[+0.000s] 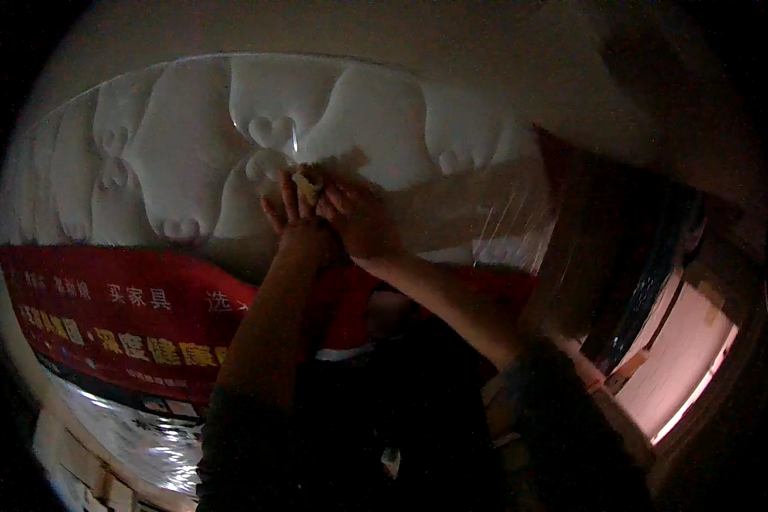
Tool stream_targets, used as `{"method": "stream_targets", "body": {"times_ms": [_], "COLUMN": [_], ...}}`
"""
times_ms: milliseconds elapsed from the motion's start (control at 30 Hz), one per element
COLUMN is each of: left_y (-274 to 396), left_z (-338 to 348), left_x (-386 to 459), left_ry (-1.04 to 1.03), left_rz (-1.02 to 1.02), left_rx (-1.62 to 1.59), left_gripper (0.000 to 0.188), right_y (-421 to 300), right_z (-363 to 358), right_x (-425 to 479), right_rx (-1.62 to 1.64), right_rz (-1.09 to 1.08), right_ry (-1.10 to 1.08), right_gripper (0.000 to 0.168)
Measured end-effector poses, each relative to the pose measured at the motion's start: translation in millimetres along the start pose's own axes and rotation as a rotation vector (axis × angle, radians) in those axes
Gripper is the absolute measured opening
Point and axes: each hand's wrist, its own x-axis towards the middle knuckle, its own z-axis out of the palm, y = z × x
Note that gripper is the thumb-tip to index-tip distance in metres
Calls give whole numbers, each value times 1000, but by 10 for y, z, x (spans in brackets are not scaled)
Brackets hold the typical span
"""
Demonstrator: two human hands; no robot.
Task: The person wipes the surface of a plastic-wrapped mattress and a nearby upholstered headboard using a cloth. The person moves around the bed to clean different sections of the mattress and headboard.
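Observation:
Both my hands are close together in front of a pale quilted panel [185, 153], perhaps a mattress, with stitched heart shapes. My left hand [299, 221] has its fingers spread and pointing up. Beside it on the right, my right hand [365, 221] has its fingers bent towards the left one. A small yellowish piece [307, 185] shows between the fingers of the two hands. It is too dim to tell what it is or which hand grips it. Just above the fingers, a brownish strip or shadow crosses the pale surface.
A red printed banner or cover [128, 307] with writing lies below the quilted panel on the left. Shiny clear plastic wrap [160, 441] is under it. On the right stand a dark upright object [621, 256] and a brightly lit pinkish surface [685, 358].

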Motion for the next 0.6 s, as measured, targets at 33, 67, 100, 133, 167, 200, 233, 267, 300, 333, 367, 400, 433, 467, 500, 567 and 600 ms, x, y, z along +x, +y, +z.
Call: {"method": "stream_targets", "body": {"times_ms": [33, 67, 100, 133, 167, 200, 233, 267, 300, 333, 367, 400, 433, 467, 500, 567, 600], "left_y": [53, 101, 113, 74, 41, 26, -28, -59, -95, -107, -84, -1, 68, 96, 56, -3, 12], "left_z": [-134, -224, -168, -66, 65, 188, 325, 384, 421, 442, 473, 277, 70, -86, 8, 287, 206], "left_x": [5, 0, -8, -61, -73, -29, 3, 48, 77, 92, 84, 79, 65, 60, 69, 153, 232], "left_ry": [-23, -42, 16, 73, 125, 330, 532, 739, 726, 714, 693, 414, 133, -147, -67, 88, 18], "left_rz": [-12, -12, -17, -38, -59, -23, 12, 64, 59, 58, 54, -22, -96, -174, -191, -197, -173], "left_rx": [-9, -14, -14, -11, -6, -34, -52, -70, -62, -56, -43, -1, 42, 89, 199, 409, 349], "left_gripper": [70, 69, 69, 69, 69, 69, 70, 70, 70, 71, 72, 70, 69, 68, 66, 63, 62], "right_y": [192, 377, 590, 795, 1012, 1322, 1629, 2022, 2276, 2411, 2486, 2501, 2499, 2445, 2330, 2132, 2021], "right_z": [-113, -206, -216, -307, -387, -558, -708, -805, -872, -952, -939, -904, -846, -775, -690, -552, -515], "right_x": [-65, -168, -265, -334, -414, -554, -684, -897, -1034, -1114, -1128, -1080, -1027, -913, -772, -449, -329], "right_rx": [-172, -347, -204, 29, 258, 257, 265, -26, -174, -232, -262, -248, -239, -222, -194, -134, -124], "right_rz": [-192, -374, -225, 1, 233, 390, 545, 522, 544, 576, 609, 653, 688, 706, 707, 667, 651], "right_ry": [-34, -63, -42, -87, -81, -79, -75, 3, 112, 217, 301, 357, 409, 459, 492, 536, 560], "right_gripper": [34, 34, 34, 35, 35, 34, 34, 33, 33, 34, 34, 35, 36, 37, 38, 40, 42]}}
